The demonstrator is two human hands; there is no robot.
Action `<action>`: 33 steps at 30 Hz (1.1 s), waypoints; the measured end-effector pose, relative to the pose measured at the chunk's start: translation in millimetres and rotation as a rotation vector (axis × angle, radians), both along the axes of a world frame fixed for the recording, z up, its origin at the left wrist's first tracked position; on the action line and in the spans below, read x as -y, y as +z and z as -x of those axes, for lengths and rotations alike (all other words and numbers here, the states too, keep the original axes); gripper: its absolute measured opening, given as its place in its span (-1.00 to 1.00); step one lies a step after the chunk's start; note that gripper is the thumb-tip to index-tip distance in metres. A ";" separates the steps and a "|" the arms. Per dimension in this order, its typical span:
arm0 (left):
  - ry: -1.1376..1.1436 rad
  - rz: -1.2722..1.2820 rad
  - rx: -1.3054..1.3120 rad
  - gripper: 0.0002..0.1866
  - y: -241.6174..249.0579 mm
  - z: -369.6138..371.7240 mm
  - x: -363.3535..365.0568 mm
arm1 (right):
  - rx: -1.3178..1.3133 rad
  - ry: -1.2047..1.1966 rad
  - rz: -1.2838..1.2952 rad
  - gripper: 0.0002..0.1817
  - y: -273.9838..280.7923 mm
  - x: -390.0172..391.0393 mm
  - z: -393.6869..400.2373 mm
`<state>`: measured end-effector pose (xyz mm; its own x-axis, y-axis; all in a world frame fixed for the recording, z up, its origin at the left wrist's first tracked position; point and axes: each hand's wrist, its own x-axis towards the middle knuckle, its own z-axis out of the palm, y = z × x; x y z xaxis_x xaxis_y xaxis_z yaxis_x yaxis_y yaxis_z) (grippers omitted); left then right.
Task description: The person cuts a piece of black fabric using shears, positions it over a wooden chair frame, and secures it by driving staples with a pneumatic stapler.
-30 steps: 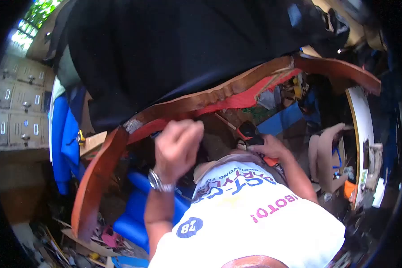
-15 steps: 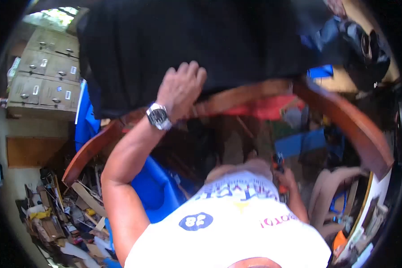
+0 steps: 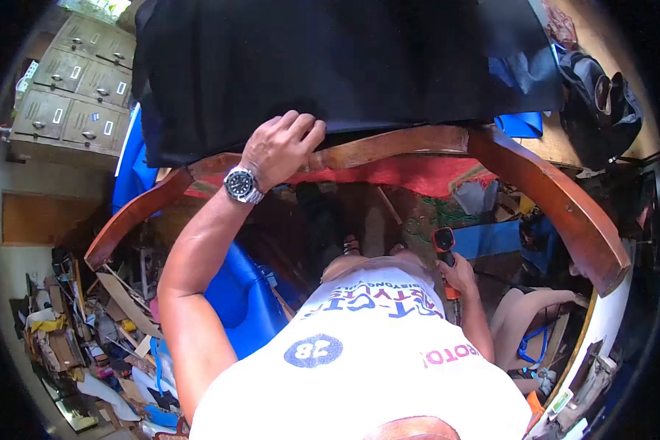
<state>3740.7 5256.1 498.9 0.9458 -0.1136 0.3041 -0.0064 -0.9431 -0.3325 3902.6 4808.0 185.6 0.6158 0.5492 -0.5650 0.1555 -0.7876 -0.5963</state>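
My left hand (image 3: pixel 282 150), with a watch (image 3: pixel 240 184) on its wrist, is closed over the curved wooden frame (image 3: pixel 396 145). Its curled fingers lie at the lower edge of a black sheet (image 3: pixel 323 66) above the wood. Lower down on the right, near my body, my right hand (image 3: pixel 458 275) is wrapped round a red and black power tool (image 3: pixel 443 239). The tool's head points up, apart from the frame. Red material (image 3: pixel 374 174) shows beneath the wooden rail.
Metal lockers (image 3: pixel 73 95) stand at the upper left. A blue cushioned piece (image 3: pixel 246 293) is beside my left arm. Scrap and debris (image 3: pixel 66 330) fill the lower left. A black bag (image 3: pixel 601 106) is at the upper right, and a beige curved piece (image 3: pixel 528 323) at the lower right.
The frame and black sheet have shifted slightly up and left in view. My left hand stays at the rail, a little farther left. The power tool in my right hand now shows more clearly, raised higher.
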 end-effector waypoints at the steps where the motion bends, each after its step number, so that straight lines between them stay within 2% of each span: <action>1: -0.007 -0.001 0.035 -0.65 -3.2 2.7 0.0 | 0.029 0.030 -0.019 -0.57 5.0 2.2 1.7; 3: -0.018 0.004 0.103 -0.68 -10.3 7.3 -0.1 | -0.059 0.026 0.001 -0.49 39.0 -2.1 7.5; 5: -0.043 0.009 0.097 -0.67 -9.6 5.9 -3.2 | -0.291 -0.044 0.069 -0.30 102.3 -20.6 10.2; 7: -0.077 -0.021 0.080 -0.66 -4.4 -3.4 -14.4 | -0.103 -0.013 0.004 -0.25 88.3 -10.9 18.1; 11: -0.093 -0.038 -0.041 -0.59 -2.7 -24.3 -25.1 | 0.128 0.008 -0.046 -0.17 119.0 -19.2 30.6; 12: -0.059 -0.004 -0.161 -0.59 -2.3 -30.5 -22.6 | -0.002 -0.022 -0.058 -0.18 140.9 -27.8 30.4; 15: -0.041 0.090 -0.305 -0.55 1.4 -34.5 -14.2 | 0.004 -0.061 -0.103 -0.21 155.9 -29.5 35.3; 17: -0.023 0.189 -0.248 -0.56 -14.4 -29.7 -23.4 | 0.065 -0.005 -0.171 -0.23 192.6 -34.1 41.6; 19: -0.103 0.180 -0.084 -0.63 1.5 -19.6 -9.5 | 0.141 0.040 -0.203 -0.24 230.0 -40.8 46.7; 21: -0.063 0.261 0.007 -0.64 -5.9 -11.5 -3.8 | 0.233 0.085 -0.197 -0.25 259.5 -47.1 51.4; 22: -0.053 0.285 0.039 -0.64 -9.5 -8.9 -2.7 | 0.279 0.093 -0.211 -0.34 284.5 -55.5 56.4; 26: -0.021 0.335 0.198 -0.72 -31.6 -11.7 -7.3 | 0.494 0.097 -0.424 -0.49 353.6 -84.9 72.7; 27: -0.020 0.327 0.148 -0.73 -28.0 -12.0 -9.8 | 0.471 0.050 -0.439 -0.50 368.8 -91.7 78.5; 29: -0.018 0.303 0.049 -0.76 -14.3 -13.9 -15.8 | 0.608 0.089 -0.500 -0.53 369.7 -88.1 74.2; 30: -0.050 0.270 0.068 -0.85 -15.3 -17.5 -23.5 | 0.586 0.027 -0.510 -0.57 372.8 -88.2 75.7; 33: -0.101 0.223 -0.042 -0.84 -18.7 -23.0 -39.5 | 0.572 -0.138 -0.602 -0.55 383.2 -100.5 87.6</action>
<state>3763.7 5295.6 480.2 0.9452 -0.1431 0.2933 -0.1141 -0.9869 -0.1138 3815.0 4908.5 568.8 0.8017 0.5559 0.2198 0.4870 -0.3941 -0.7795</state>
